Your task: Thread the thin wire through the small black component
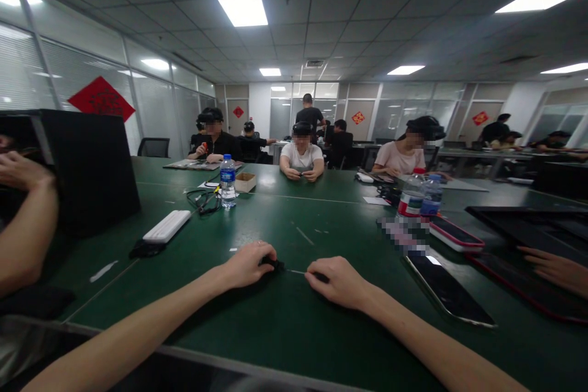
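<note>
Low over the green table (206, 300), my left hand (250, 264) is closed around a small black object (276, 265), whose kind I cannot make out. Opposite it, my right hand (340, 282) grips what looks like a small screwdriver (296, 271). Its dark handle lies in my fingers, and the thin metal shaft points left at the black object. Whether the tip touches that object is too small to tell.
A white power strip (168, 226), a water bottle (227, 180) and a small box (245, 182) stand left of centre. To the right are a phone (448, 288), more bottles (411, 195) and a co-worker's hand (558, 269). A black box (96, 171) stands at far left.
</note>
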### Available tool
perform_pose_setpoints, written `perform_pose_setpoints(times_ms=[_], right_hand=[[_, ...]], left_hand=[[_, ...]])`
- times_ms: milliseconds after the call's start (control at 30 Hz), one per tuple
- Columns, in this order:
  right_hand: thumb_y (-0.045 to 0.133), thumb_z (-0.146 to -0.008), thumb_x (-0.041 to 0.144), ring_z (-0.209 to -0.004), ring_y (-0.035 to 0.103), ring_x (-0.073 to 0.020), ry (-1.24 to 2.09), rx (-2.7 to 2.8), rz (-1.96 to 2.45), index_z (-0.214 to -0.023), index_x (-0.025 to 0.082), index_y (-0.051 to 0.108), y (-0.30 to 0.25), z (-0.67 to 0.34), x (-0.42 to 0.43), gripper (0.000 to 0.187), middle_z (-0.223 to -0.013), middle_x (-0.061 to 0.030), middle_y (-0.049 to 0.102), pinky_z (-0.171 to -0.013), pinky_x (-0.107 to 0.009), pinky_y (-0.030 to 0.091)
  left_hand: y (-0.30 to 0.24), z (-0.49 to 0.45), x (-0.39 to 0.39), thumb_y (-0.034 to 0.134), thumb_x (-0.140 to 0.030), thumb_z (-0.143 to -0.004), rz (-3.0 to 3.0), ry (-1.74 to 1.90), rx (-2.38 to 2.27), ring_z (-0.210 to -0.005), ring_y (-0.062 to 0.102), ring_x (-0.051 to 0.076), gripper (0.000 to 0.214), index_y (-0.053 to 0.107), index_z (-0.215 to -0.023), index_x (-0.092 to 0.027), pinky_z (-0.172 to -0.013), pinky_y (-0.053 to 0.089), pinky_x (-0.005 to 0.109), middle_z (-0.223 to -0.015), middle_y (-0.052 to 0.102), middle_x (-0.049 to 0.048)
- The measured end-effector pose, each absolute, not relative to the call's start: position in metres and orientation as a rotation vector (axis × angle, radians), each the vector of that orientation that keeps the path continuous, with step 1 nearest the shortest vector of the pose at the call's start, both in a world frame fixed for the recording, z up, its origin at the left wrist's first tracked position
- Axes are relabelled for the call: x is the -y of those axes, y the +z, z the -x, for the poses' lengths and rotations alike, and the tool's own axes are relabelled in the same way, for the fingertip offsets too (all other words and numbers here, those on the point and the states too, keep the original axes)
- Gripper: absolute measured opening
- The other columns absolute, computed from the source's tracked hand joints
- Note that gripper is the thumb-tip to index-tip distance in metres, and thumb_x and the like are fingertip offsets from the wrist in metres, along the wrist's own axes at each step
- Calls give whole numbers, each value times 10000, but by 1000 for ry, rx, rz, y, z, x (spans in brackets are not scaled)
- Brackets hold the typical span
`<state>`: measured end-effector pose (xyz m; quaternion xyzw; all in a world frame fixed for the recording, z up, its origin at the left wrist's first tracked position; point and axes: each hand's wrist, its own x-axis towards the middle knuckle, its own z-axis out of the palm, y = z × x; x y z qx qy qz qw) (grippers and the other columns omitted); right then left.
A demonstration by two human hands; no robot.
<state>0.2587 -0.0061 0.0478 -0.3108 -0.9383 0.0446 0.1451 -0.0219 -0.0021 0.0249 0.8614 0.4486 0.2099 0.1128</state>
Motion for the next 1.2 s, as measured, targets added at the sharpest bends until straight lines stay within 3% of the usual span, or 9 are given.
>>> perform_pose_setpoints(times_ms=[167,600,1200], right_hand=[[465,-981,340,-730,643,-159,120,2717,908,-944,164,725,47,-258,6,316,-851,-58,718,-713,-256,464],[454,-995,376,-737,640,-153,206,2713,931,-971,167,733,51,-257,9,350,-858,-51,712,-731,-258,488],[469,-988,353,-730,639,-153,225,2732,956,-954,171,735,53,-258,12,324,-840,-45,711,-726,-261,491]], left_hand=[[27,21,4,667,-184,-852,-2688,612,-1315,-1071,563,235,146,647,-996,-202,-929,434,335,-1099,640,70],[43,30,0,582,-263,-895,-2630,397,-1589,-985,596,261,124,598,-999,-198,-823,433,349,-1029,653,90],[63,108,-12,641,-221,-803,-2423,18,-1841,-974,634,277,135,610,-934,-219,-712,421,317,-1025,673,75]])
